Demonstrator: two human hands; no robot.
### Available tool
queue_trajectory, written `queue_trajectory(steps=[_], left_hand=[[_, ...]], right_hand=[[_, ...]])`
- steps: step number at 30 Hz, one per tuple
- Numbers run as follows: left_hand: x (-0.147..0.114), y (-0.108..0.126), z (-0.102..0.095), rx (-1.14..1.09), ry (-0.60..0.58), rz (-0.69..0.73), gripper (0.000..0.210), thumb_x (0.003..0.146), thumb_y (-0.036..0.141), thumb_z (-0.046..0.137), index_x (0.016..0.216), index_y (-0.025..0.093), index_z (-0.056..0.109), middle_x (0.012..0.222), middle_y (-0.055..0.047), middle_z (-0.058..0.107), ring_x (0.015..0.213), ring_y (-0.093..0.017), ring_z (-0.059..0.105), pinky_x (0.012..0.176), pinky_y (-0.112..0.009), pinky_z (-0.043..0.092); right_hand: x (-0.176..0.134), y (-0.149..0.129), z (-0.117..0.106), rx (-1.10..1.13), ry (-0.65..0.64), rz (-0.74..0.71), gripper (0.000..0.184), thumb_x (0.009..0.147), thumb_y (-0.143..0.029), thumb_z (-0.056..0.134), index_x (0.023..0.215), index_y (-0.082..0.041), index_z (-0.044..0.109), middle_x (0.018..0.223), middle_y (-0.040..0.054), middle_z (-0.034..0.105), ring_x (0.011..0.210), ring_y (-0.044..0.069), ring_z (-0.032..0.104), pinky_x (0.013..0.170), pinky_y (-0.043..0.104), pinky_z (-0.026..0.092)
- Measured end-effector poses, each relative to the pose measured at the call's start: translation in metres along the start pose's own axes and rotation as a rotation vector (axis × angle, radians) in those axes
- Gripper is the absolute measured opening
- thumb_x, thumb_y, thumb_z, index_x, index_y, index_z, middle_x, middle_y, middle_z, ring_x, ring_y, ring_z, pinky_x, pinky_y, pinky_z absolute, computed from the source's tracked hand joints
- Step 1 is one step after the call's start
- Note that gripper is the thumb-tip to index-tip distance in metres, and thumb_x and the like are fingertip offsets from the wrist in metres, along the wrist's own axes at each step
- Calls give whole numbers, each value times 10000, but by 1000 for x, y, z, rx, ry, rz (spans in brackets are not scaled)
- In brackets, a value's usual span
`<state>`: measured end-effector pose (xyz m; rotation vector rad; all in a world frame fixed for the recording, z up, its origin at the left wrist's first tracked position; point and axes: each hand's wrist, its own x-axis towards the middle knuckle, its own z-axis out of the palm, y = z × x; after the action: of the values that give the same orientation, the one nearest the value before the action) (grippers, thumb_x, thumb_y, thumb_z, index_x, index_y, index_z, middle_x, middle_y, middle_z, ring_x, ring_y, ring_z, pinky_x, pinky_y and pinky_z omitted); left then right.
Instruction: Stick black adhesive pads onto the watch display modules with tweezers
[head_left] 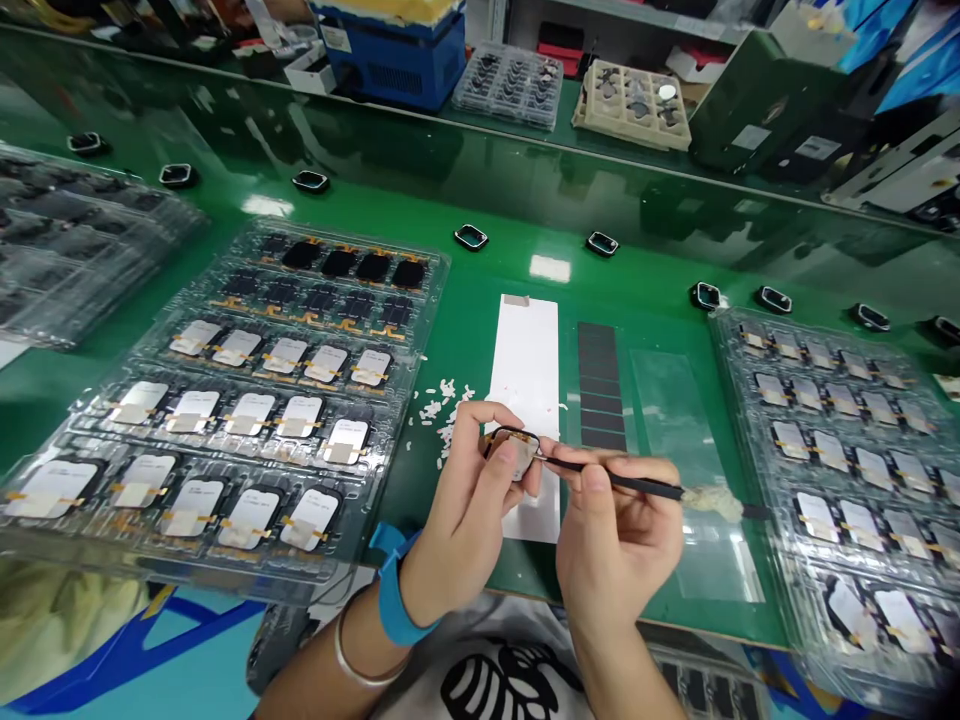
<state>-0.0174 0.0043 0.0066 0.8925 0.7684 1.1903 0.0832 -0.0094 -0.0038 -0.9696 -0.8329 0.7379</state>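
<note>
Pinching a small dark-rimmed screen piece (526,454) between thumb and curled fingers of the left hand (465,500), in the head view. Gripping a slim black tool (646,486) pen-fashion in the right hand (622,535), tip at the piece's right edge. Holding the piece between both hands, over a white strip (526,350). Showing faint print on white-faced pieces (193,412) in the left-side tray (406,378), too small to read.

On the table (465,330), a tray (394,405) of panels (255,415) lies left, another tray (769,475) right; between them sits a paper strip (525,360) (scraps (433,408) just left of it), a held panel (521,457) above it; casings (471,238) line up behind; farther back, a shelf (566,130) bears a box (394,60).
</note>
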Motion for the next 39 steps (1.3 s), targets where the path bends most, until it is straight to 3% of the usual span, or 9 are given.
queue_trajectory(steps=[18,32,39], left_hand=[[0,-3,-2,12,-19,37,109,1068,306,384,1069,246,476,763,19,564,667,-79,525,538,-144,391],[1,-2,0,101,15,30,131,1056,356,397,1046,243,463,728,27,557,575,-90,493,493,-170,394],[1,-6,0,209,25,48,81,1046,329,434,1042,248,424,722,28,549,673,-106,586,538,-181,424]], right_hand=[[-1,0,1,-42,-1,-14,153,907,-96,603,953,-239,578,887,-6,761,904,170,758,825,345,642],[-2,0,0,-5,9,26,156,907,-90,603,962,-236,593,906,-6,766,915,177,759,804,343,657],[-2,-2,0,-27,40,19,147,900,-102,610,946,-241,590,879,-2,742,854,172,757,692,308,671]])
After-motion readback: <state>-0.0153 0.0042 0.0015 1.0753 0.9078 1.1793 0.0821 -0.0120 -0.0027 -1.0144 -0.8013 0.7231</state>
